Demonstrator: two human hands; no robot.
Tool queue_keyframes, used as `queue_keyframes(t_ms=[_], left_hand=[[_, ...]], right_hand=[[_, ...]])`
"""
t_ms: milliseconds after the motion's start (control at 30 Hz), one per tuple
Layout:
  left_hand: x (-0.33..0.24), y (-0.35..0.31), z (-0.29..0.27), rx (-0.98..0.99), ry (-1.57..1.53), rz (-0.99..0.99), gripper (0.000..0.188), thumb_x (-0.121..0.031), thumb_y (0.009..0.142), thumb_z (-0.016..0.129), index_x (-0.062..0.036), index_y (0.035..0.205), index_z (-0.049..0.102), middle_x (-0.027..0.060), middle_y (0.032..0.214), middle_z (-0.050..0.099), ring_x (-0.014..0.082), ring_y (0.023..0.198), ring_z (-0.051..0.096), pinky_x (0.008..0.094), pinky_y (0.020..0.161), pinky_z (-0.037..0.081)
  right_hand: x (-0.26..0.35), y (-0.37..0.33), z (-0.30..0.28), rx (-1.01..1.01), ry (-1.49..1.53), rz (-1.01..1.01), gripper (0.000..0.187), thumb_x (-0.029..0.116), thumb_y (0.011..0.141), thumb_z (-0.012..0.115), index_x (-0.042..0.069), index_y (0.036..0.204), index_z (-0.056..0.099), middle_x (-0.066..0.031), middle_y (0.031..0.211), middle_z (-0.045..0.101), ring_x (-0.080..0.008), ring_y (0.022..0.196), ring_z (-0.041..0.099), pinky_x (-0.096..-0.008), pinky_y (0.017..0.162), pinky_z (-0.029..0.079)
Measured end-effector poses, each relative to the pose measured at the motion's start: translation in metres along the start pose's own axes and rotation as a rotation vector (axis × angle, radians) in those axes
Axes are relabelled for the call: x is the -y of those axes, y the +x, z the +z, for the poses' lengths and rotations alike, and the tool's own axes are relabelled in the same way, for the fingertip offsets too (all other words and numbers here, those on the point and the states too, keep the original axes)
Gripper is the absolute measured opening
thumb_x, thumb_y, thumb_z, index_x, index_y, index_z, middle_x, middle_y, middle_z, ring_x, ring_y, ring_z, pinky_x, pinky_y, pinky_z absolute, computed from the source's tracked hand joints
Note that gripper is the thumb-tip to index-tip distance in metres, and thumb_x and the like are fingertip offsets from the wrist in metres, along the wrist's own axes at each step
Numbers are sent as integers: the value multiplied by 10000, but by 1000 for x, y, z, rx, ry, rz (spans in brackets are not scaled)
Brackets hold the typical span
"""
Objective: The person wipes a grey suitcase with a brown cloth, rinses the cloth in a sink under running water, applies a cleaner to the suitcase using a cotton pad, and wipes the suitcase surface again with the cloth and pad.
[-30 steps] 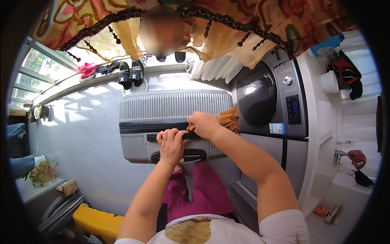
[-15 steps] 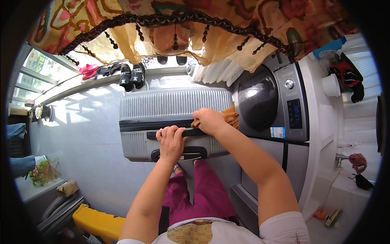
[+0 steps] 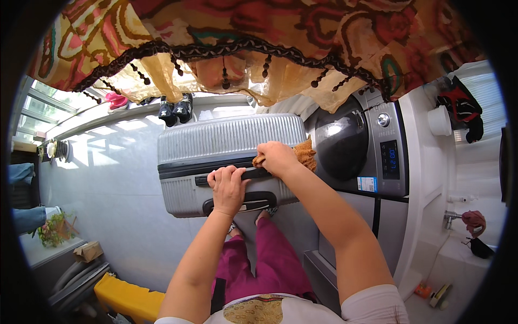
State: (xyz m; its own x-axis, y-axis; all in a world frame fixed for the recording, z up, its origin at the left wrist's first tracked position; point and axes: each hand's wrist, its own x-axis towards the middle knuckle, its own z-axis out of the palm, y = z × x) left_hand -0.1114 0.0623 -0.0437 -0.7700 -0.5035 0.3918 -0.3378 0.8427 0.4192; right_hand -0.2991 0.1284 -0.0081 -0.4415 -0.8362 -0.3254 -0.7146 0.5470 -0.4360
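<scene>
A silver-grey ribbed suitcase (image 3: pixel 232 135) stands in front of me, with a black zip band and a black carry handle (image 3: pixel 243 203) on the side toward me. My left hand (image 3: pixel 227 189) is bent over the black strip above that handle, its fingers curled on it. To its right, my right hand (image 3: pixel 275 159) is closed on a brown cloth (image 3: pixel 305 154). The cloth bunches out past the knuckles over the suitcase's right end, and a bit of it shows by the fingertips at the black band. My palm hides the rest of it.
A grey front-loading washing machine (image 3: pixel 388 140) stands close on the right. A patterned curtain (image 3: pixel 259 27) with beaded fringe hangs across the top. Black shoes (image 3: pixel 175 109) sit on the far ledge, and a yellow object (image 3: pixel 127 297) lies at lower left. My feet are below the suitcase.
The view has tilted slightly, so the curtain reaches lower and covers more of the far ledge. Both hands keep nearly the same places on the suitcase, the right one still holding the cloth.
</scene>
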Motion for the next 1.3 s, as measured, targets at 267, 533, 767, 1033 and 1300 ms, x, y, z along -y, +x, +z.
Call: queue_keyframes(t_ms=[267, 533, 767, 1033, 1300], left_hand=[[5, 7, -1, -14, -18, 4, 371, -203, 731, 750, -155, 1065, 595, 17, 998, 531, 235, 993, 498, 425, 920, 305], [6, 8, -3, 7, -45, 20, 370, -205, 743, 742, -143, 1075, 590, 33, 1001, 525, 236, 986, 495, 421, 906, 306], [4, 7, -4, -14, -41, 10, 375, -212, 739, 744, -148, 1075, 589, 27, 1005, 528, 236, 992, 495, 413, 925, 304], [6, 5, -6, 3, -39, 18, 391, -185, 713, 755, -154, 1065, 589, 26, 1008, 528, 241, 1004, 494, 420, 921, 300], [5, 2, -7, -8, -58, 13, 439, -154, 679, 773, -156, 1075, 582, 24, 1009, 526, 238, 1004, 494, 421, 911, 297]], right_hand=[[-28, -19, -34, -1, -99, 53, 157, 226, 782, 683, 98, 869, 655, -127, 882, 652, -350, 862, 634, -443, 733, 507], [11, -4, 4, -80, -95, 5, 114, 190, 831, 603, 97, 890, 632, -145, 918, 630, -364, 874, 637, -451, 757, 511], [-36, -26, -35, 1, -242, 43, 134, 221, 824, 613, 102, 875, 648, -129, 880, 617, -336, 858, 638, -432, 743, 513], [7, -7, -9, 25, -89, 17, 115, 158, 802, 633, 111, 907, 641, -148, 905, 619, -358, 875, 634, -458, 757, 507], [-9, -20, -35, 74, -97, -32, 122, 185, 781, 651, 116, 881, 667, -120, 905, 638, -335, 873, 637, -445, 757, 512]])
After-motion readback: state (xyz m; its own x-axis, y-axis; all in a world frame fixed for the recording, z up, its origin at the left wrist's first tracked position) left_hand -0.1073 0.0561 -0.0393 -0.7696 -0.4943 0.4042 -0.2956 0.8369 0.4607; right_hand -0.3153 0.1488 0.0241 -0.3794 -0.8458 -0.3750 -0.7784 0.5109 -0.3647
